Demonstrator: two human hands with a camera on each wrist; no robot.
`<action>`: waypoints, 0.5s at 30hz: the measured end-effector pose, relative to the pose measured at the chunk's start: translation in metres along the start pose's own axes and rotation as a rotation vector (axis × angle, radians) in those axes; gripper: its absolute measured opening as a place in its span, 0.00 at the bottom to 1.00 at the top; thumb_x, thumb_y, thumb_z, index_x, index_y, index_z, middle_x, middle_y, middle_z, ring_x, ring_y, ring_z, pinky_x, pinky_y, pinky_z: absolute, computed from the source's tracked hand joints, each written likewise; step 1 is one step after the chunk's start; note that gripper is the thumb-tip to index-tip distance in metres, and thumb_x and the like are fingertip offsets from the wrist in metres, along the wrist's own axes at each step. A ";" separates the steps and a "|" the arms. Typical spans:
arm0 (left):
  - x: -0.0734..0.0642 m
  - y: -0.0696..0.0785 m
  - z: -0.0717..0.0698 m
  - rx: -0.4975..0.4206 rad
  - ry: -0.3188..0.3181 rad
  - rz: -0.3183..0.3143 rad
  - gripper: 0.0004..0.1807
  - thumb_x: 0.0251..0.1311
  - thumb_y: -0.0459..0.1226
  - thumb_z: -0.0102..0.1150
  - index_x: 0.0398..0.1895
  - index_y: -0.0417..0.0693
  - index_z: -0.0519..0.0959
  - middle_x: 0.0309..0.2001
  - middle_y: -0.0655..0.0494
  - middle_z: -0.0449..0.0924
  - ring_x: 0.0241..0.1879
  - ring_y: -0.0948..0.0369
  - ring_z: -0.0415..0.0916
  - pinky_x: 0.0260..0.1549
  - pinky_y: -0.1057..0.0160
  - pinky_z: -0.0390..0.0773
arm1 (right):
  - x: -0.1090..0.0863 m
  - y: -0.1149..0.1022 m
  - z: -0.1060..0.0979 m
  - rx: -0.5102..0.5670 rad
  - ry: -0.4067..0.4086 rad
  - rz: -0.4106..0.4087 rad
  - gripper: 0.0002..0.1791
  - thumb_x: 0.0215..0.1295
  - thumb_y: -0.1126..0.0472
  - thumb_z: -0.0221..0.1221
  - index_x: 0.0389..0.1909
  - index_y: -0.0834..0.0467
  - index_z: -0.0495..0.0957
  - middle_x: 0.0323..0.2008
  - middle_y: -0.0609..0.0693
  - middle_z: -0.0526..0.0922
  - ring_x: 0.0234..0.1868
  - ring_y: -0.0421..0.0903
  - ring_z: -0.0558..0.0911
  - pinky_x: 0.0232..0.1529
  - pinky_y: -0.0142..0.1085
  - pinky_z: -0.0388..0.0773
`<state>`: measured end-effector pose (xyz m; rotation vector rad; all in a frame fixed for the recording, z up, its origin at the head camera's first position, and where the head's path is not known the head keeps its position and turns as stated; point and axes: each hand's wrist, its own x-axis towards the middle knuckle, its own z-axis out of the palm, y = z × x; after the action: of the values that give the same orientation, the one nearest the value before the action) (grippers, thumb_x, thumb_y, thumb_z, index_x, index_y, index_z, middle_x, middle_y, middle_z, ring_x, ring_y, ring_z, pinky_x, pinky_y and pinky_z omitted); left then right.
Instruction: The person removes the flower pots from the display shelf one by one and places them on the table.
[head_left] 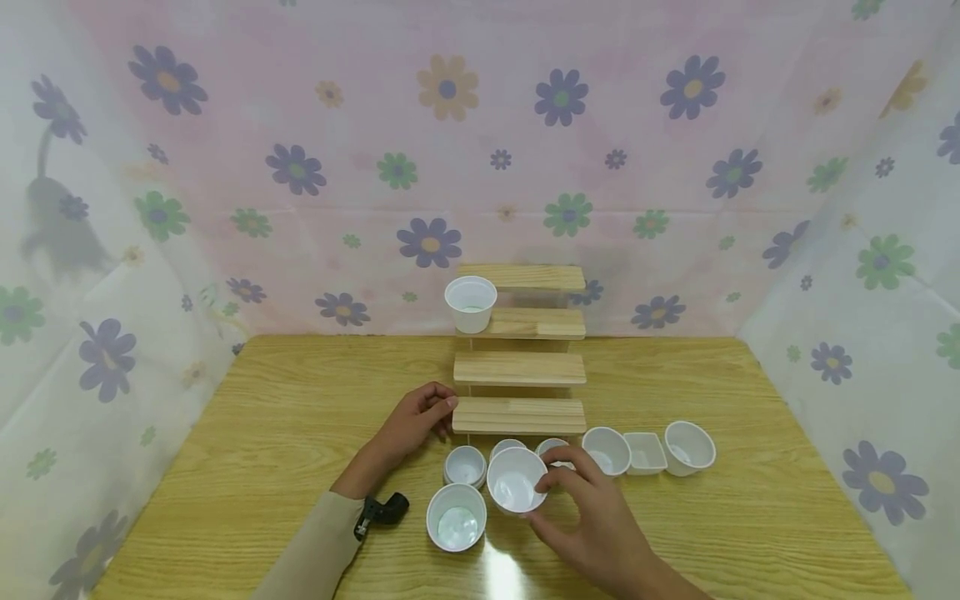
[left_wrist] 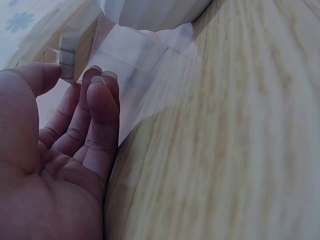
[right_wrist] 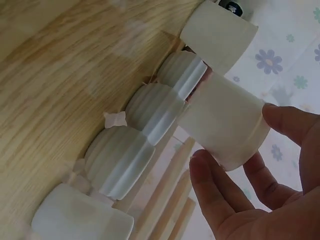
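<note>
My right hand (head_left: pixel 596 512) grips a white round pot (head_left: pixel 516 483) by its rim, thumb on one side and fingers on the other. In the right wrist view the pot (right_wrist: pixel 225 120) hangs tilted above a row of ribbed white pots (right_wrist: pixel 120 160). At the left end of the tiered wooden stand (head_left: pixel 519 412), my left hand (head_left: pixel 414 421) holds the lowest shelf's end between thumb and curled fingers, beside a clear side panel (left_wrist: pixel 160 60). Another white pot (head_left: pixel 471 310) stands at the left of an upper shelf.
A larger white pot (head_left: pixel 456 521) and a small ribbed pot (head_left: pixel 465 467) stand left of the held one. To the right are a round pot (head_left: pixel 606 452), a square pot (head_left: pixel 646 454) and an oval pot (head_left: pixel 688 450). A flowered cloth (head_left: pixel 495 183) backs the wooden table (head_left: pixel 315 392).
</note>
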<state>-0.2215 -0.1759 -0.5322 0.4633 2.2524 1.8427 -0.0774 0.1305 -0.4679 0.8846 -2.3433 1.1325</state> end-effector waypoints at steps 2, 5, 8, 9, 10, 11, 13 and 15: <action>0.000 0.000 0.000 0.000 0.000 -0.001 0.14 0.82 0.39 0.55 0.56 0.34 0.77 0.35 0.43 0.81 0.32 0.55 0.81 0.33 0.60 0.85 | 0.000 0.000 0.001 0.000 -0.015 -0.007 0.22 0.48 0.65 0.83 0.38 0.52 0.80 0.55 0.50 0.80 0.54 0.48 0.83 0.59 0.22 0.74; 0.000 0.000 0.001 -0.005 0.003 -0.008 0.14 0.82 0.39 0.55 0.56 0.36 0.77 0.35 0.46 0.81 0.32 0.55 0.81 0.33 0.60 0.85 | 0.001 0.001 0.001 -0.013 -0.007 -0.048 0.24 0.44 0.65 0.84 0.37 0.52 0.80 0.54 0.50 0.80 0.53 0.49 0.82 0.61 0.23 0.73; 0.001 -0.001 0.001 -0.006 0.006 -0.012 0.14 0.82 0.40 0.55 0.55 0.37 0.78 0.34 0.46 0.81 0.32 0.55 0.81 0.33 0.60 0.85 | 0.001 0.001 0.001 -0.023 0.002 -0.070 0.25 0.43 0.65 0.85 0.37 0.51 0.80 0.53 0.50 0.80 0.53 0.50 0.82 0.62 0.23 0.72; 0.001 0.000 0.001 -0.008 0.007 -0.013 0.14 0.82 0.41 0.55 0.55 0.38 0.78 0.34 0.46 0.81 0.31 0.55 0.81 0.32 0.60 0.85 | 0.001 0.000 0.001 -0.021 -0.001 -0.067 0.25 0.43 0.65 0.85 0.37 0.51 0.80 0.53 0.50 0.80 0.53 0.50 0.82 0.62 0.23 0.72; 0.001 0.000 0.001 -0.009 0.007 -0.013 0.14 0.82 0.41 0.55 0.55 0.38 0.78 0.34 0.46 0.81 0.31 0.55 0.80 0.32 0.60 0.85 | 0.001 0.000 0.001 -0.019 -0.007 -0.059 0.24 0.43 0.65 0.84 0.36 0.51 0.80 0.53 0.49 0.80 0.53 0.50 0.82 0.62 0.23 0.72; 0.001 0.000 0.001 -0.011 0.006 -0.012 0.14 0.82 0.41 0.55 0.55 0.38 0.78 0.34 0.46 0.81 0.31 0.55 0.80 0.32 0.60 0.85 | 0.001 0.000 0.000 -0.018 -0.014 -0.055 0.24 0.43 0.65 0.84 0.36 0.51 0.80 0.53 0.49 0.80 0.54 0.49 0.82 0.62 0.23 0.72; 0.001 0.000 0.001 -0.013 0.004 -0.012 0.14 0.82 0.41 0.55 0.55 0.38 0.78 0.34 0.46 0.81 0.31 0.54 0.80 0.32 0.60 0.85 | 0.000 -0.001 0.000 -0.015 -0.026 -0.040 0.23 0.44 0.64 0.84 0.35 0.51 0.80 0.52 0.49 0.80 0.54 0.48 0.82 0.62 0.23 0.72; 0.001 -0.001 0.001 -0.015 0.004 -0.012 0.14 0.82 0.41 0.55 0.55 0.37 0.78 0.34 0.46 0.81 0.31 0.55 0.80 0.32 0.60 0.85 | 0.000 -0.001 0.000 -0.022 -0.028 -0.049 0.23 0.43 0.64 0.84 0.34 0.51 0.80 0.51 0.49 0.80 0.53 0.48 0.82 0.61 0.23 0.73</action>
<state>-0.2222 -0.1748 -0.5328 0.4431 2.2375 1.8550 -0.0763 0.1301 -0.4675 0.9504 -2.3386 1.0792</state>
